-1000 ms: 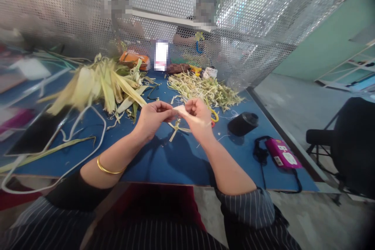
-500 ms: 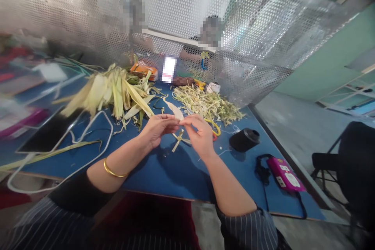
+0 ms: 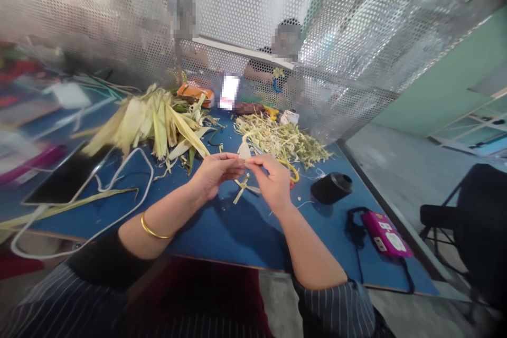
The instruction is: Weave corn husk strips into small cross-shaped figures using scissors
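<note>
L hand [image 3: 217, 173] & R hand [image 3: 272, 177] w/ pale husk piece [image 3: 244, 151] btwn fingertips

husk piece [image 3: 244, 151]: cream | table [image 3: 332, 227]: blue | sleeves [image 3: 336, 303]: dark, pale-striped | bangle [image 3: 149, 231]: gold

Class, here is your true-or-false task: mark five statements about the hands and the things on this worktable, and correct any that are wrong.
1. The left hand and right hand both pinch a pale piece of husk. True.
2. The gold bangle is on the right forearm. False: it is on the left one.
3. The purple box with the black cord lies to the right of the black cylinder. True.
4. The heap of long husks lies to the right of the shredded pile. False: it lies to the left.
5. The tabletop is blue. True.
</note>
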A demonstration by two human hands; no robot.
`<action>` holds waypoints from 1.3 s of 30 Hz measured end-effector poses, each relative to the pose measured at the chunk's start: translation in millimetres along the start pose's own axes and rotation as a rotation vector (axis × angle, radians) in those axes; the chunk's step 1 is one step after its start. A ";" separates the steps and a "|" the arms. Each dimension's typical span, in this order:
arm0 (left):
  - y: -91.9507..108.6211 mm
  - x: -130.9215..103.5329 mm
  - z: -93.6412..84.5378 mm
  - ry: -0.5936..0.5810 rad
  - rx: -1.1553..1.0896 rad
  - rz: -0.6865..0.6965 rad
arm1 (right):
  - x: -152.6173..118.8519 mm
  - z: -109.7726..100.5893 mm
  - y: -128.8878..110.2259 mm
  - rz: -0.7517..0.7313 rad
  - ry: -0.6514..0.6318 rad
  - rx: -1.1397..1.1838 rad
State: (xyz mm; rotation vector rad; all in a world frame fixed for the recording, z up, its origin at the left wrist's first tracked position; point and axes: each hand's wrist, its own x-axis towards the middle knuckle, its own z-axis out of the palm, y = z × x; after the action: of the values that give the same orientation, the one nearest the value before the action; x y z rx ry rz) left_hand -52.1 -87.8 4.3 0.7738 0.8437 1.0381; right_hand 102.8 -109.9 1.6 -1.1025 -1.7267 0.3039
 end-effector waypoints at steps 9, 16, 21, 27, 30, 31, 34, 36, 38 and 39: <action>-10.6 -1.3 6.4 -0.014 0.015 0.161 | -1.6 5.6 -0.1 0.126 0.069 0.061; -19.4 -0.8 10.8 0.048 0.048 0.276 | -2.2 8.5 -1.8 0.272 0.102 0.153; -20.9 -1.8 11.0 0.052 0.064 0.306 | -1.2 9.9 1.8 0.295 0.130 0.181; -16.6 -3.1 11.0 0.043 0.109 0.277 | -1.3 8.5 3.5 0.301 0.137 0.108; -15.8 -2.7 10.5 0.055 0.131 0.282 | -1.3 8.6 3.7 0.319 0.122 0.164; -15.7 -2.4 10.2 0.063 0.136 0.285 | -1.2 8.8 4.1 0.319 0.116 0.184; -15.7 -1.2 9.0 0.078 0.132 0.258 | -0.5 8.6 5.7 0.289 0.097 0.203; -15.3 -0.1 8.0 0.075 0.113 0.211 | -0.2 7.4 6.3 0.242 0.081 0.198; -14.4 0.9 6.9 0.069 0.090 0.167 | 0.0 5.4 6.1 0.175 0.048 0.172; -13.7 1.2 6.5 0.065 0.078 0.152 | 0.1 4.4 6.0 0.137 0.028 0.139</action>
State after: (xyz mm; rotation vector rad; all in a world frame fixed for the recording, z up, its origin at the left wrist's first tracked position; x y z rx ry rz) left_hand -40.5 -91.9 -4.7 0.8850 0.8955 1.1757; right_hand 102.2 -105.3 -4.2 -1.1195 -1.5837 0.4843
